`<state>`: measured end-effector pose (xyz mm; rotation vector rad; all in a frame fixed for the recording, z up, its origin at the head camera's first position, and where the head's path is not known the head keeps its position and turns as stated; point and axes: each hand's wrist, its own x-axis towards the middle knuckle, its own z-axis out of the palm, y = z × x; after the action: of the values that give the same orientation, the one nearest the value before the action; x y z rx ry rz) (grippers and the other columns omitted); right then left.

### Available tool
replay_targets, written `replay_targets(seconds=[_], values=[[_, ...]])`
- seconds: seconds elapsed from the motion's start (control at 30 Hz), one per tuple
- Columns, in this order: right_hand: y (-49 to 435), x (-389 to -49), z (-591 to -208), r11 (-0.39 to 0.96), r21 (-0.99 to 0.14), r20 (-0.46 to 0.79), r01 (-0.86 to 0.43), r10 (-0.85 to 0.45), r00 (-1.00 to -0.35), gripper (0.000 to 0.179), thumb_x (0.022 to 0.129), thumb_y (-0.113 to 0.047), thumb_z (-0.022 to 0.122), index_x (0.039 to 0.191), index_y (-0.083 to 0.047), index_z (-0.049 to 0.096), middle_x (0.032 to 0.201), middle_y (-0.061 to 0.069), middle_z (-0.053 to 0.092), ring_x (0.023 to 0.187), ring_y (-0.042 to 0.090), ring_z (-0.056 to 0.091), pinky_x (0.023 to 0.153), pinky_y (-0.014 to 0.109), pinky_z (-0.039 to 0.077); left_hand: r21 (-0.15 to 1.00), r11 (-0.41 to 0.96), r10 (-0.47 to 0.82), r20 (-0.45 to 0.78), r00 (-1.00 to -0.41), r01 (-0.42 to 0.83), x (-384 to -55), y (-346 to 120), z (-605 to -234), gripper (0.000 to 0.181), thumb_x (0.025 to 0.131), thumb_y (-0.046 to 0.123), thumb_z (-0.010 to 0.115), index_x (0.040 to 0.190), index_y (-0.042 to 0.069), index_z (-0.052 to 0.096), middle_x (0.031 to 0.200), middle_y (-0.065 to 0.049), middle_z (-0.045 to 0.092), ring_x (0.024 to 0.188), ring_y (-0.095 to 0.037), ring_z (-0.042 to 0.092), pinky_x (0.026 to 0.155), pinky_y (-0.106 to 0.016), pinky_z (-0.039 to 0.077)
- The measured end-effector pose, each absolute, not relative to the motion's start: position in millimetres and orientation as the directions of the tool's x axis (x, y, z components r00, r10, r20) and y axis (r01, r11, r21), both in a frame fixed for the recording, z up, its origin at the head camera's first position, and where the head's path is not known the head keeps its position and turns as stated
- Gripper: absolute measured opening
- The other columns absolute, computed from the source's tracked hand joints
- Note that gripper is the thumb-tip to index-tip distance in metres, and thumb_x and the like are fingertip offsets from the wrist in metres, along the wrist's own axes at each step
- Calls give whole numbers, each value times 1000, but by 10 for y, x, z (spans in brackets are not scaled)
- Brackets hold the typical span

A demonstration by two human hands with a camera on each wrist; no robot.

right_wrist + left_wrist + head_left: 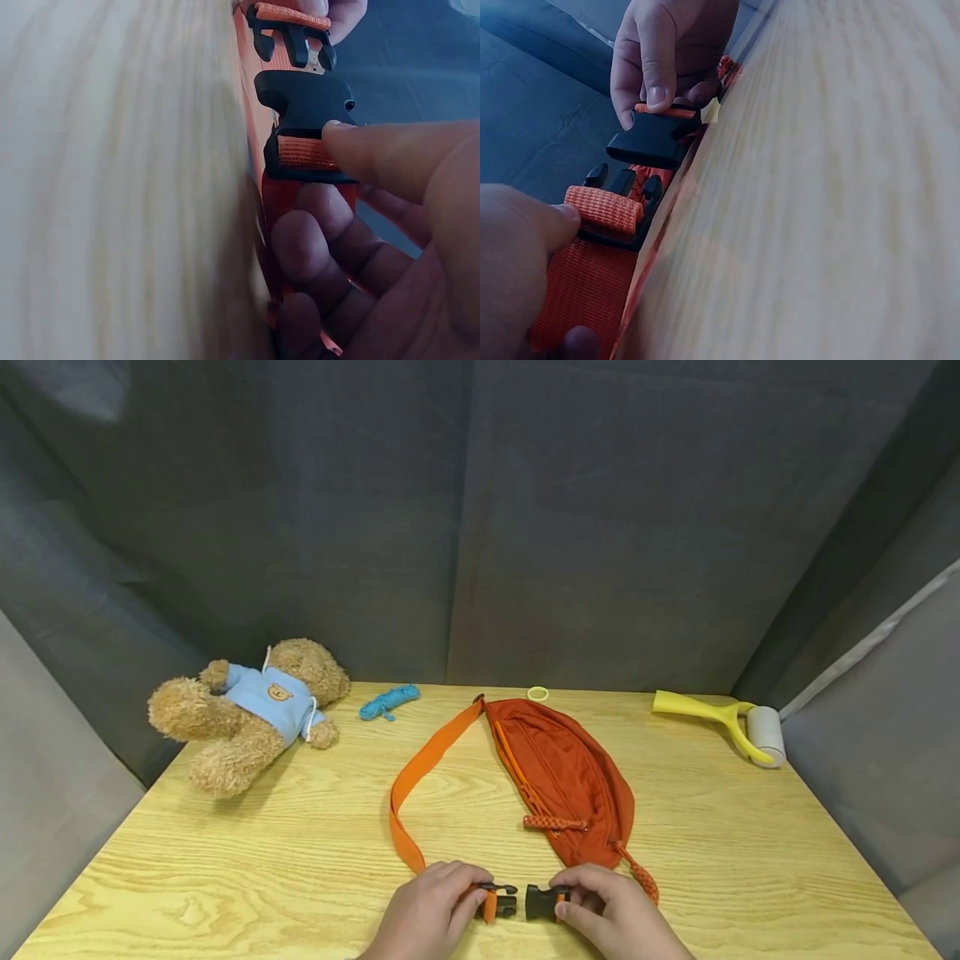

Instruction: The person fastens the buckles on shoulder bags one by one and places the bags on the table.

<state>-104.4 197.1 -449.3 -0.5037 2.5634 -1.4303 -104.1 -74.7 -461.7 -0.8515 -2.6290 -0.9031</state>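
A red waist bag (562, 768) lies on the table, its orange strap (408, 785) curving round to the left. Near the front edge, my left hand (435, 906) pinches the black pronged buckle half (506, 906) at the strap's end. Facing it, the black socket buckle half (538, 903) is pinched between the thumb and fingers of my right hand (618, 910). A small gap separates the two halves, and the prongs point toward the socket (304, 97). In the left wrist view, orange webbing (604, 210) loops through the pronged half, by my left thumb.
A teddy bear (262, 710) in a blue top lies at the back left, beside a bundle of blue cord (388, 702). Behind the bag is a small yellow ring (537, 694). At the right lies a yellow-handled roller (720, 718). Dark curtains (450, 527) enclose the table.
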Motion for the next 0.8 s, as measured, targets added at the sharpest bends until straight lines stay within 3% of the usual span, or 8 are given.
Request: replay_targets(seconds=[0.8], values=[[1822,-1046,-4505,446,-871,22,-205,-381,-924,23,92,-26,75,111,-13,72,86,-3,61,74,6,54,61,25,48,500,638,429,401,-809,586,-1020,-709,-4620,11,101,25,63,108,23,71,103,13,70,93,-8,66,74,-27,55]])
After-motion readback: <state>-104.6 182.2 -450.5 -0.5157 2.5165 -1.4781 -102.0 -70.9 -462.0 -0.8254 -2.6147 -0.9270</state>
